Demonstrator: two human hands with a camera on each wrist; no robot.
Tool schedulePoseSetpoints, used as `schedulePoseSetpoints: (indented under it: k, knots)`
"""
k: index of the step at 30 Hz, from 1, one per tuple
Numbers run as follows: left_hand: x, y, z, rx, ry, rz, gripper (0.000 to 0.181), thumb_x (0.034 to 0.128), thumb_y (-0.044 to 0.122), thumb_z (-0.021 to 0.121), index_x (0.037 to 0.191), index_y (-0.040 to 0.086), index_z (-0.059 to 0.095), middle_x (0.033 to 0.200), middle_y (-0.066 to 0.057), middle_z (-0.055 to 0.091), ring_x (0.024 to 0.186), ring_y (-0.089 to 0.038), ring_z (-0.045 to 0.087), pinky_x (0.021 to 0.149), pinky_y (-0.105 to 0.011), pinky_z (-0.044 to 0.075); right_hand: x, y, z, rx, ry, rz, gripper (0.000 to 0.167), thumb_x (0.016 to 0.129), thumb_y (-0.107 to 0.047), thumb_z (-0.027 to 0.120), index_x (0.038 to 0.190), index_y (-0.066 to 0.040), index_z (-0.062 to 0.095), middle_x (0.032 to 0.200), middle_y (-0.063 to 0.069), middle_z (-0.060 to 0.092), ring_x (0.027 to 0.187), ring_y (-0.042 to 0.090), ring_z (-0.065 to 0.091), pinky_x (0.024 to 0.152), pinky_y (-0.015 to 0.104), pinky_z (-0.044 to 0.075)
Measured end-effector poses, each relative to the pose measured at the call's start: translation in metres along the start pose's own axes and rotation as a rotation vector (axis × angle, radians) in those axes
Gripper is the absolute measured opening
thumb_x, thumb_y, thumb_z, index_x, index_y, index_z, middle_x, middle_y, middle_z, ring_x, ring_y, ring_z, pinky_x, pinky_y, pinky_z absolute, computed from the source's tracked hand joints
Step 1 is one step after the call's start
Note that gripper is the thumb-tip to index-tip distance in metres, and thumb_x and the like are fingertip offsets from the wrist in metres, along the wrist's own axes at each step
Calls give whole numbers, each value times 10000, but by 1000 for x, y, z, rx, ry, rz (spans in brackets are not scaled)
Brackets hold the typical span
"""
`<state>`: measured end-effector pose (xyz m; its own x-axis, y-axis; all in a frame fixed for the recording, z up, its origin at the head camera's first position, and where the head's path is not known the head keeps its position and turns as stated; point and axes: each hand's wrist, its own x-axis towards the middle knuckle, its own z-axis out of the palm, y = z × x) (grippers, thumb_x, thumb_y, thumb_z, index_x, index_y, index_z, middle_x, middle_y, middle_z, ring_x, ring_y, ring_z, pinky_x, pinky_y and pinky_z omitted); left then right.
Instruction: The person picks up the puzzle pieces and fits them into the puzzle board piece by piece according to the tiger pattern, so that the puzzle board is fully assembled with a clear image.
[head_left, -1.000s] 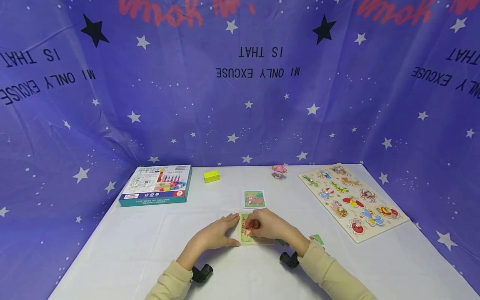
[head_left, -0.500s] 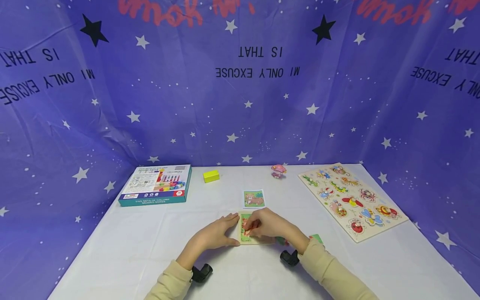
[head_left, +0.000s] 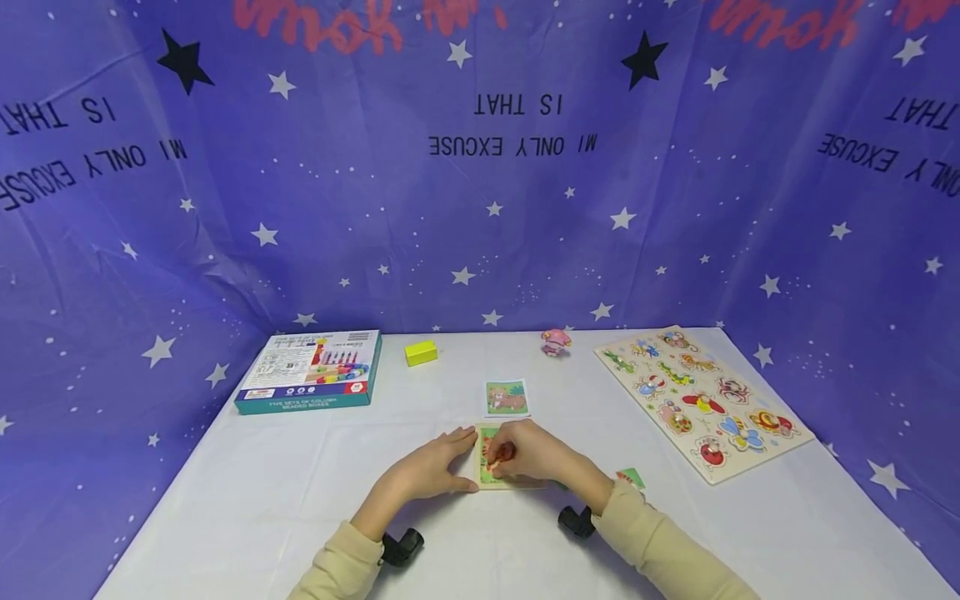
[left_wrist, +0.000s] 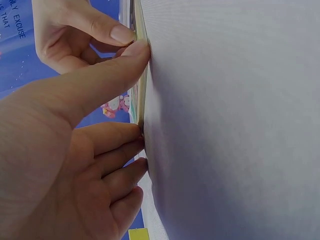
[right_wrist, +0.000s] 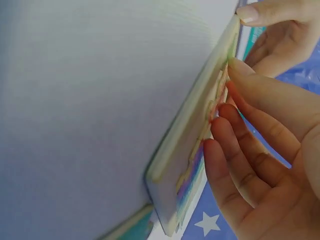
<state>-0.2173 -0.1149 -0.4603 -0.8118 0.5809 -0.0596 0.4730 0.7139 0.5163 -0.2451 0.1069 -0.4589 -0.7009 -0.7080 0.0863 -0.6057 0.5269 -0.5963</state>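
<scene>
A small wooden puzzle board (head_left: 517, 485) lies flat before me, with green and orange picture pieces in it. My left hand (head_left: 423, 467) rests at its left edge, thumb at the near corner and index finger at the far one. Over the board, my right hand (head_left: 534, 450) has curled fingers and pinches a puzzle piece, mostly hidden beneath them. The right wrist view shows the thumb and fingertips against the pieces, with a purple-blue piece (right_wrist: 191, 182) nearer the camera. Just behind the board lies a picture card (head_left: 507, 400) with a brown animal.
A loose green puzzle piece (head_left: 630, 477) lies right of the right wrist. Farther back are a boxed bead set (head_left: 311, 375), a yellow block (head_left: 421, 353) and a pink figurine (head_left: 556, 342). A large insect peg puzzle (head_left: 701, 400) occupies the right side.
The right hand's fingers shift slightly over the board, and its wrist now covers more of the loose piece beside the board. The left hand stays in place.
</scene>
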Motion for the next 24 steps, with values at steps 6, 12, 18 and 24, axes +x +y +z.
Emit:
schedulePoseSetpoints:
  k: [6,12,18,24]
  knots:
    - [0,-1,0,2,3,6,790,833,353,752,1438,-23,412,1514,-144,361,1396,-366,292,1139,-487,252,-9,0,-6,-52,0,-43,163,803,-70,783,961,-89,748,910,-31,665,812,74,598,716,202,518]
    - [0,-2,0,9,1,21,800,829,358,750,1435,-35,407,1510,-164,357,1397,-353,294,1145,-478,239,-23,3,-12,-69,88,-40,202,806,-109,786,1000,-80,736,946,-3,695,868,146,633,758,302,548]
    - [0,0,0,8,0,18,800,828,352,753,1434,-40,407,1511,-161,358,1402,-339,291,1150,-467,233,-40,3,-22,-50,100,-3,257,810,-64,772,1051,-22,692,949,52,690,840,193,640,712,287,548]
    - [-1,1,0,-9,3,8,803,826,346,756,1440,-29,402,1518,-149,352,1407,-335,282,1152,-468,229,-61,6,-32,-96,122,68,311,789,-79,788,1070,-17,670,963,56,673,821,191,626,685,262,535]
